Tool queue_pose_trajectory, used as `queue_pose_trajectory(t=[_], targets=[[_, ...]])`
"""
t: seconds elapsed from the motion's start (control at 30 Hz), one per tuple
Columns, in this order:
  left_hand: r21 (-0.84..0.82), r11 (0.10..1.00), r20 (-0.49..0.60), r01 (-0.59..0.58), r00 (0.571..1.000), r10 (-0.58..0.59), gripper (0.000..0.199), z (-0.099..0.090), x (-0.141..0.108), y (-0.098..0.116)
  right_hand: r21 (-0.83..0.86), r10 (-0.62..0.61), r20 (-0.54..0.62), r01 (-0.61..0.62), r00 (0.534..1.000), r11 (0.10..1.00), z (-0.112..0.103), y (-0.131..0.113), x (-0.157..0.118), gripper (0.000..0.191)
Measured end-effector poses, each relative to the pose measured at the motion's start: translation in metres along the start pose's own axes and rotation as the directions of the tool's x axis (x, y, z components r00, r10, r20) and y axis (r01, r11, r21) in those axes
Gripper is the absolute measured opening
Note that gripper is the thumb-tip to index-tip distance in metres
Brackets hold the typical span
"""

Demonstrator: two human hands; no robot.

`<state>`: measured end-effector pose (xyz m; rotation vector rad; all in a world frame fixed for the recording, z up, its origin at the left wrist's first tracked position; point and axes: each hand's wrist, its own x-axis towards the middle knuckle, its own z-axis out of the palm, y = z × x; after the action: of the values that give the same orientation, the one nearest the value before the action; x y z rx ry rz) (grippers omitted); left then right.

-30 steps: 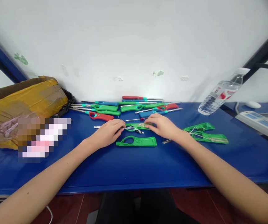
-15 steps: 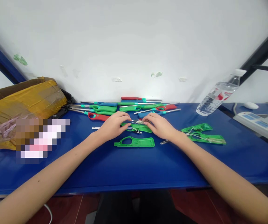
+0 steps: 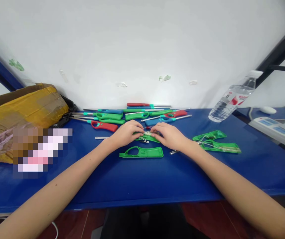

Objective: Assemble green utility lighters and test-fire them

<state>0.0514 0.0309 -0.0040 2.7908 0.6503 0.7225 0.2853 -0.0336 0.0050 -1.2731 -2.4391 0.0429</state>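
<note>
I see both hands meeting at the middle of the blue table top (image 3: 132, 179), over an opened green plastic lighter shell with thin white wires (image 3: 147, 137). The left hand (image 3: 125, 134) comes in from eight o'clock; its fingers are curled and drawn together, the tips pinching the left end of that shell. The right hand (image 3: 171, 135) comes in from four o'clock, fingers likewise bent and close together, tips pressing on the shell's right end. A small clear part sits between the two sets of fingertips; I cannot tell which hand grips it.

Just beside the hands at six o'clock lies a flat green plastic handle cover with an oval finger hole (image 3: 142, 152), touching neither hand as far as I can tell. At three o'clock, well apart, rests another opened green shell with white wiring (image 3: 215, 142). A short silver metal tube (image 3: 174, 152) lies under the right wrist.

At twelve o'clock, near the white wall, a row of long-nosed red, green and blue plastic lighters with silver stems (image 3: 132, 115) lies side by side. At two o'clock a clear plastic water bottle with a red label (image 3: 233, 101) leans tilted. At nine o'clock sits a brown cardboard box wrapped in yellow tape (image 3: 23, 116).
</note>
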Motion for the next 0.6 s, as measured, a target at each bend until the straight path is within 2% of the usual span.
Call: queue_pose_trajectory(t=[0.27,0.6], targets=[[-0.008,1.0,0.03,0.0,1.0,0.0,0.016,0.0012,-0.0012,0.0009,-0.03,-0.002,0.035,0.003,0.999,1.0,-0.0051,-0.0032,-0.0016,0.024],[-0.056,0.998,0.003,0.04,0.999,-0.04,0.01,0.0013,-0.0001,0.0033,-0.053,-0.004,0.065,0.007,0.998,0.999,-0.0051,-0.004,-0.0018,0.021]])
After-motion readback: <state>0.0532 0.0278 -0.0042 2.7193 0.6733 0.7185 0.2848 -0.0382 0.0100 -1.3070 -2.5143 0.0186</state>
